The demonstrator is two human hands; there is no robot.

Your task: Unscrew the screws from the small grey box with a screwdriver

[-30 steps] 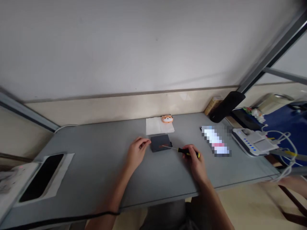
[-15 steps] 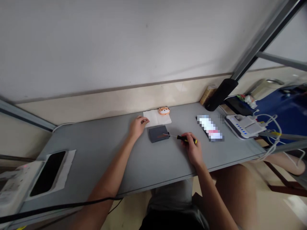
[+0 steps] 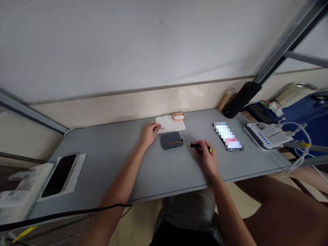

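Observation:
My right hand (image 3: 208,159) is wrapped round the black-and-yellow handle of a screwdriver (image 3: 197,147). Its thin shaft points left, and the tip is over the top of a small dark grey box (image 3: 171,140); whether it touches cannot be seen. At the left edge of a white paper sheet (image 3: 167,123), my left hand (image 3: 149,134) has its fingertips pinched together, and what they hold, if anything, is too small to make out. A few tiny dark pieces (image 3: 162,128) lie on the paper beside those fingertips. An orange-and-white animal-faced case (image 3: 178,116) rests at the paper's back right.
To the right are a lit, blurred phone (image 3: 228,136), a black cylinder (image 3: 242,99) and a power strip (image 3: 266,136) with white cables. A dark phone (image 3: 60,176) lies on paper at left. A black cable (image 3: 77,212) crosses my left forearm.
My left hand's fingertips have shifted slightly over the paper, and the tiny dark pieces now show beside them. The view has moved a little; my right hand keeps the screwdriver over the box.

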